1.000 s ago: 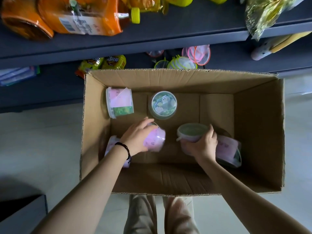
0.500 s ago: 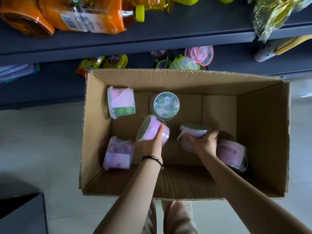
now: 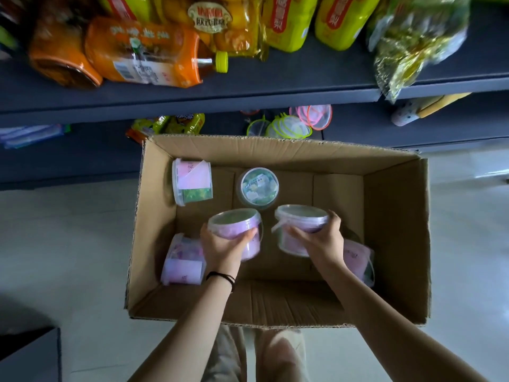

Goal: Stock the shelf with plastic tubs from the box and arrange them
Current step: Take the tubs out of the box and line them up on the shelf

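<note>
Left hand (image 3: 223,246) gripped purple tub (image 3: 237,224), frame centre | right hand (image 3: 319,241) gripped second tub (image 3: 300,221) beside it | both raised upright inside box (image 3: 396,230) since a second earlier | shelf (image 3: 275,86) transfer pending

Pink tubs (image 3: 258,186) (two held upright), cardboard box (image 3: 396,232)

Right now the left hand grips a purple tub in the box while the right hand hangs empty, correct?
Not quite: the right hand is not empty; it grips a second tub. The left hand does grip a purple tub in the box. The head view shows both.
</note>
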